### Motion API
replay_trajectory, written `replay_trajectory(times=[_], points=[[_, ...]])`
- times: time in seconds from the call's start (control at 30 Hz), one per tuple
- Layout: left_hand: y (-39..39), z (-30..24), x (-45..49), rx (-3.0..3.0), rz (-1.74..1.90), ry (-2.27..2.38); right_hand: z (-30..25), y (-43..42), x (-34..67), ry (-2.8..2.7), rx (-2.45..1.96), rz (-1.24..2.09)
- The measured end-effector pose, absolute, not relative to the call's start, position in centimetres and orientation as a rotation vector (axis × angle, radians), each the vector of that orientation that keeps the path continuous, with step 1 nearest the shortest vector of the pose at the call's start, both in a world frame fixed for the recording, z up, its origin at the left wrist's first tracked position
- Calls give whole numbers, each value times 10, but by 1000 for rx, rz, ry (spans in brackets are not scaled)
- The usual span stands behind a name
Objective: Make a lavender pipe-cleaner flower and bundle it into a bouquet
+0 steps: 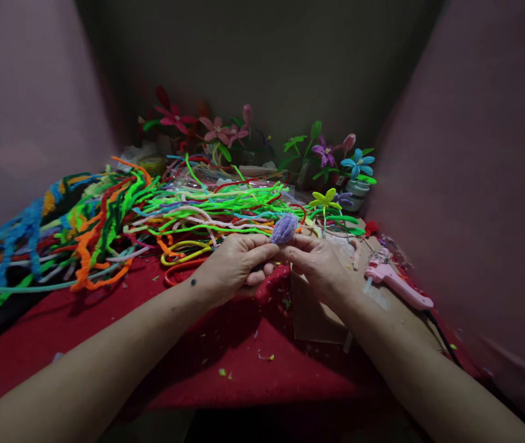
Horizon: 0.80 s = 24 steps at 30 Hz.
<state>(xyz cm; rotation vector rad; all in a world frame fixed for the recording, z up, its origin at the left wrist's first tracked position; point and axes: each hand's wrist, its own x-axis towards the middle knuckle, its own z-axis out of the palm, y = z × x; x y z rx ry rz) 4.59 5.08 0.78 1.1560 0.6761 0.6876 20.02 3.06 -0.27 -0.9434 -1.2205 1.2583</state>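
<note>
A lavender pipe-cleaner flower bud [284, 229] stands tilted between my two hands, above the middle of the table. My left hand [244, 261] pinches it low down, thumb on top and the other fingers curled under. From the other side my right hand [315, 258] grips the same base between thumb and forefinger. The fingertips of both hands almost meet there and hide the bud's lower end. Just behind the bud lies a large heap of loose pipe cleaners [225, 203], mostly bright green.
Finished pipe-cleaner flowers [216, 130] stand along the back, some in jars [357, 192]. At right, a pink glue gun [396, 280] with a black cord rests on cardboard [312, 314]. More coloured strands [91, 234] spread leftward. Scraps dot the red cloth [244, 375]. Pink fabric walls [479, 172] flank both sides.
</note>
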Motion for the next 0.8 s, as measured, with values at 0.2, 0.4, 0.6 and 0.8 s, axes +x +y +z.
replay_trajectory(times=[0.2, 0.4, 0.6, 0.8], points=[[54, 5, 44, 1051, 588, 567, -15, 28, 195, -1148, -876, 1441], [56, 3, 46, 929, 515, 498, -17, 27, 187, -981, -719, 1472], [48, 1, 56, 1361, 830, 676, -16, 27, 178, -819, -763, 1388], [40, -12, 60, 2123, 1270, 920, -14, 25, 175, -686, -748, 1350]])
